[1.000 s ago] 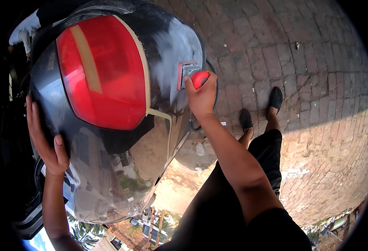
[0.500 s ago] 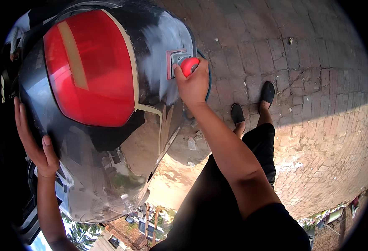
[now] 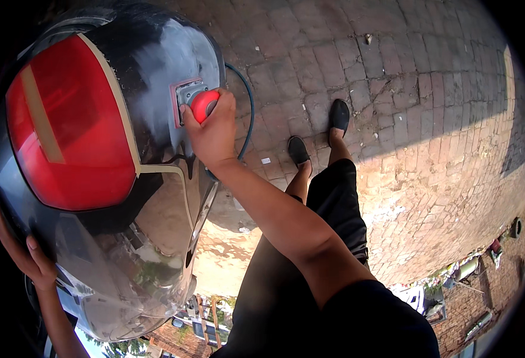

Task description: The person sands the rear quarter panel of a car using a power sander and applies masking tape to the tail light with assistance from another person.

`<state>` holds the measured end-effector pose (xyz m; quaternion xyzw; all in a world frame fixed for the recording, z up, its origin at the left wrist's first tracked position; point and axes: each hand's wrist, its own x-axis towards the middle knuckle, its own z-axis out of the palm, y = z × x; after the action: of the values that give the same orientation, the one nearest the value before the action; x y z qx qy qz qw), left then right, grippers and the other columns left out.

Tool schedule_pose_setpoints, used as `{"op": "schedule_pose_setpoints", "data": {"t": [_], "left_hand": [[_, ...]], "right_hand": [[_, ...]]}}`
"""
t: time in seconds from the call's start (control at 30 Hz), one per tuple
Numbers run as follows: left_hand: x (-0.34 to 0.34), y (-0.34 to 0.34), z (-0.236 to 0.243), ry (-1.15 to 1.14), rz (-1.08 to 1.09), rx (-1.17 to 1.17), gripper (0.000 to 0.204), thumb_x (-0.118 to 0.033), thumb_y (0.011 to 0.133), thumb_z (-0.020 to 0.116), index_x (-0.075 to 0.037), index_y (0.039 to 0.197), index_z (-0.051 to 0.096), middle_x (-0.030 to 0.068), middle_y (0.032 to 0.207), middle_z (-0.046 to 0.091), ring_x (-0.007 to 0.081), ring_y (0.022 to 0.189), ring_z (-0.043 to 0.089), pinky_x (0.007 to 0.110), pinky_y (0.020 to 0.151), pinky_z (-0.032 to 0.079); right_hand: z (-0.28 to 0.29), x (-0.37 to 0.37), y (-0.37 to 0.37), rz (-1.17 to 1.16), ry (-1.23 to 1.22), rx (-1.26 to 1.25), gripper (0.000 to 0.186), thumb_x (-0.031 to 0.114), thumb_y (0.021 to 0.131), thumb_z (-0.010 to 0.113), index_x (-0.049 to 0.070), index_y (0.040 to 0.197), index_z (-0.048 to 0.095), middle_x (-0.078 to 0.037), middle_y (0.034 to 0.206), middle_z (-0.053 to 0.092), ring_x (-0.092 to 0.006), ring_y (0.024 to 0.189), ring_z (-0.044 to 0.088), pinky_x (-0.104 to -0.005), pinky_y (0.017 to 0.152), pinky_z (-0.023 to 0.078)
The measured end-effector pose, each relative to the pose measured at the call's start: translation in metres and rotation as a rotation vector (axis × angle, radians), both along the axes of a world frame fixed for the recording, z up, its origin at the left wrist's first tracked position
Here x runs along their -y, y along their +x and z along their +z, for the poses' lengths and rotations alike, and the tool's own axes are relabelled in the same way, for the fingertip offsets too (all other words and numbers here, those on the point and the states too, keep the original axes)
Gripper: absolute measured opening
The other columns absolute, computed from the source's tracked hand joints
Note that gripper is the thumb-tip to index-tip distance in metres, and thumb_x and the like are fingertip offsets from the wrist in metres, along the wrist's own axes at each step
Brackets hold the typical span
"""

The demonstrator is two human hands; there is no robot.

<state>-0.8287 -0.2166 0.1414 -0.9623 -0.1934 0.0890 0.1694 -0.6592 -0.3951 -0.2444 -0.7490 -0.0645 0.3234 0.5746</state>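
Note:
My right hand point(image 3: 214, 136) is closed round the red knob of a small hand sander point(image 3: 204, 106). Its grey square base lies against a whitish, scuffed patch point(image 3: 170, 56) on the dark car body point(image 3: 104, 238). To the left of the sander is a red tail light point(image 3: 83, 137) with a strip of tan masking tape point(image 3: 42, 113) across it. More tape point(image 3: 113, 77) runs along the light's edge and down the panel. My left hand point(image 3: 27, 259) rests on the far left of the car body, fingers stretched out and holding nothing.
A dark hose point(image 3: 250, 110) curves down beside the car body's edge. My feet in dark shoes point(image 3: 340, 116) stand on brick paving point(image 3: 393, 71), partly in shade and partly in sun. Assorted objects point(image 3: 465, 271) lie at the lower right.
My view has shifted, so car, hands and sander appear further left. The sander stays on the whitish patch at about the same place. More of the hose shows.

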Motion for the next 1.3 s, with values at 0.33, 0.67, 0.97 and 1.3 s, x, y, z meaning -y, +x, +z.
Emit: {"op": "schedule_pose_setpoints", "data": {"t": [0.33,0.67,0.97,1.3], "left_hand": [[0.013,0.032,-0.012,-0.051,0.003,0.034,0.076,-0.046,0.110,0.043,0.005,0.166,0.034,0.0306,0.172,0.033,0.0478,0.160,0.033,0.055,0.130,0.026],[0.016,0.029,-0.009,-0.058,0.047,0.054,0.079,-0.048,0.109,0.044,0.007,0.165,0.034,0.0329,0.172,0.031,0.0493,0.159,0.033,0.056,0.129,0.027],[0.019,0.033,-0.013,-0.052,0.044,0.077,0.075,-0.047,0.111,0.042,0.004,0.166,0.035,0.0296,0.172,0.034,0.0461,0.160,0.034,0.055,0.129,0.027],[0.018,0.034,-0.010,-0.027,0.039,0.043,0.079,-0.048,0.109,0.043,0.006,0.166,0.034,0.0320,0.172,0.032,0.0495,0.160,0.033,0.056,0.130,0.026]], "right_hand": [[-0.028,0.001,0.015,0.023,-0.099,0.136,0.068,0.031,0.088,0.087,-0.001,0.135,0.049,-0.027,0.128,0.058,-0.0510,0.113,0.064,-0.0557,0.094,0.055],[-0.016,-0.005,0.006,0.013,-0.064,0.113,0.067,0.029,0.088,0.086,-0.002,0.134,0.048,-0.028,0.127,0.057,-0.0517,0.114,0.061,-0.0559,0.094,0.052],[-0.016,-0.006,0.005,0.004,-0.069,0.121,0.066,0.029,0.088,0.086,-0.001,0.134,0.049,-0.028,0.127,0.057,-0.0513,0.115,0.062,-0.0567,0.094,0.053],[-0.059,0.026,-0.020,-0.039,-0.071,0.011,0.068,0.025,0.086,0.089,-0.004,0.135,0.052,-0.028,0.127,0.060,-0.0481,0.117,0.062,-0.0503,0.101,0.050]]}}
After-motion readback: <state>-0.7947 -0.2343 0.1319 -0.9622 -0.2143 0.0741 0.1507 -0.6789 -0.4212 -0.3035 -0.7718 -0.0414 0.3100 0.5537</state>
